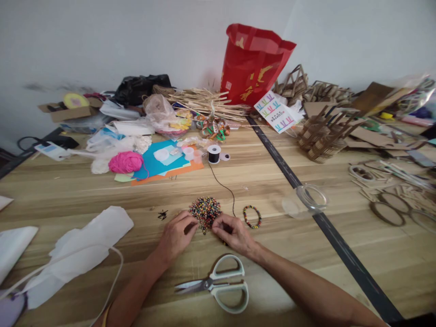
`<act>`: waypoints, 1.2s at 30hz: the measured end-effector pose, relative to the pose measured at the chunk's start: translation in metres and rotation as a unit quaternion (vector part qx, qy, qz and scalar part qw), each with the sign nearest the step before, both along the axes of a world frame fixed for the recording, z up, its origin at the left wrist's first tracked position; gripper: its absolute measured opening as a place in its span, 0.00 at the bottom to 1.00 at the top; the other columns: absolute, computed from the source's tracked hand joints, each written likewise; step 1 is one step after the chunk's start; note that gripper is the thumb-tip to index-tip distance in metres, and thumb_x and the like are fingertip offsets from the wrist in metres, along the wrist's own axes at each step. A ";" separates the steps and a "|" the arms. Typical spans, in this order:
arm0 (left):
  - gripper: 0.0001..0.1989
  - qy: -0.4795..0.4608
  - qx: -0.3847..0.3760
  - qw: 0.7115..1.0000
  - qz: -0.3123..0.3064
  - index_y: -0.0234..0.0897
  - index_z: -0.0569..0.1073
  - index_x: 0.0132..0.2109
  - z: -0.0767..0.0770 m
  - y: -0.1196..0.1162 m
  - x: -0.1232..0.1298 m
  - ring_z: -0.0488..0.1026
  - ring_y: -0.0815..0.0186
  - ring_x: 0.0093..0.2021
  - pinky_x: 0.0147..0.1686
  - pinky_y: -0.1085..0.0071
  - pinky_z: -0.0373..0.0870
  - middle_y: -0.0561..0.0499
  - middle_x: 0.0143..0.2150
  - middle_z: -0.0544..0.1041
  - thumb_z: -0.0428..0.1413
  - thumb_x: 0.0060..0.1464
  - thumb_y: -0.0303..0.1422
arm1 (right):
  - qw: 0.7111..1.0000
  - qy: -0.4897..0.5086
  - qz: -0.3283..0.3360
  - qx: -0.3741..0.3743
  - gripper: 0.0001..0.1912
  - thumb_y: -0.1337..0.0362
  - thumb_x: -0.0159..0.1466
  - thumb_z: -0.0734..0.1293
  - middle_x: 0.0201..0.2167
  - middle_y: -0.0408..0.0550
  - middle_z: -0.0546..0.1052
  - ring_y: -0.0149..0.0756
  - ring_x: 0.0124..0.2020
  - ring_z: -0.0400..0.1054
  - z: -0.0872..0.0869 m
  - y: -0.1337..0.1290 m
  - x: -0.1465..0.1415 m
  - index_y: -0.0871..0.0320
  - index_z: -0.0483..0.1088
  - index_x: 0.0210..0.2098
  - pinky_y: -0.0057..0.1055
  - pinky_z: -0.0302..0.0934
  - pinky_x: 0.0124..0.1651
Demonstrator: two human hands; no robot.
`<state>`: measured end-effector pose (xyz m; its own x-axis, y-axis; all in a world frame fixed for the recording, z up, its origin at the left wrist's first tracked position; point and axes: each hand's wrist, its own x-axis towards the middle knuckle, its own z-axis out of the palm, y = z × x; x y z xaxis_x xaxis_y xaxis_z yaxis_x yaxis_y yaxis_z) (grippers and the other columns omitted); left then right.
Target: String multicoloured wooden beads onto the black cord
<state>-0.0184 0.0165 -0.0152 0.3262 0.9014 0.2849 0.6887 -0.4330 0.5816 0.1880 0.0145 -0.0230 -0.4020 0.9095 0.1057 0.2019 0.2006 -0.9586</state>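
Observation:
A heap of small multicoloured beads (205, 211) lies on the wooden table between my hands. My left hand (179, 231) is at the heap's left edge, thumb and fingertips brought together; anything between them is too small to tell. At the right edge, my right hand (233, 232) is also closed in a pinch, its contents hidden. Black cord (229, 187) runs from a spool (214, 155) down to beside my right hand. A beaded bracelet (252, 216) rests to the right. Scissors with pale handles (229, 284) lie nearer me.
Short black pieces (162, 214) lie left of the beads. Pink yarn (126, 162) and coloured sheets (160, 163) are further back. A red bag (254, 68) stands by the wall. Clear tubing (311, 197), wooden rings (388, 212) and small woven baskets (320, 141) are on the right.

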 end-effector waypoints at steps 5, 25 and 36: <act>0.04 -0.148 -0.114 0.982 -0.019 0.34 0.74 0.30 0.008 0.000 0.005 0.74 0.66 0.30 0.31 0.72 0.70 0.49 0.28 0.77 0.55 0.50 0.28 | 1.000 0.011 0.012 -0.003 0.10 0.60 0.61 0.64 0.21 0.40 0.66 0.25 0.21 0.54 0.000 0.000 0.001 0.61 0.68 0.29 0.22 0.50 0.24; 0.05 -0.260 -0.304 0.916 -0.025 0.33 0.76 0.30 0.003 -0.002 0.008 0.75 0.66 0.28 0.31 0.73 0.71 0.50 0.27 0.80 0.60 0.43 0.31 | 0.998 0.006 0.058 0.014 0.04 0.67 0.59 0.64 0.22 0.40 0.67 0.26 0.23 0.59 0.000 -0.003 0.001 0.61 0.68 0.29 0.21 0.54 0.26; 0.05 -0.263 -0.282 0.921 -0.046 0.33 0.75 0.29 -0.001 -0.002 0.007 0.74 0.66 0.31 0.33 0.72 0.72 0.50 0.28 0.78 0.60 0.45 0.31 | 0.998 -0.006 0.054 0.019 0.03 0.68 0.58 0.64 0.22 0.40 0.67 0.25 0.22 0.59 0.000 -0.003 0.000 0.61 0.68 0.28 0.21 0.53 0.25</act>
